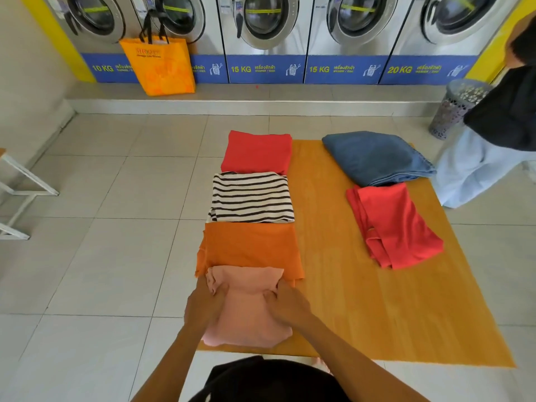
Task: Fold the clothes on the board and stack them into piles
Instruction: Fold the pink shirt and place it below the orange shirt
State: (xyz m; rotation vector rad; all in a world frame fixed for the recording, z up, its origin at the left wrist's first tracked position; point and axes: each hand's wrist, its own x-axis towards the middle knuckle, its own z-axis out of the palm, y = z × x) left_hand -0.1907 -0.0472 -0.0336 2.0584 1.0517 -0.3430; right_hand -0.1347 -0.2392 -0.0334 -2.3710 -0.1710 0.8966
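A pale pink garment (pixel 246 311) lies folded at the near left corner of the orange wooden board (pixel 348 285). My left hand (pixel 206 306) grips its left side and my right hand (pixel 287 303) grips its right side, both near its far edge. Just beyond it along the board's left edge lie a folded orange garment (pixel 249 246), a black-and-white striped one (pixel 251 197) and a coral red one (pixel 256 150). On the right side of the board rest a loosely folded red garment (pixel 397 224) and a folded blue denim piece (pixel 374 156).
The board lies on a tiled floor. A row of washing machines (pixel 261 24) stands behind a low step, with an orange bag (pixel 159 65) hanging in front. A person (pixel 499 126) stands at the board's far right beside a grey basket (pixel 455 108). A white metal frame (pixel 20 192) is at left.
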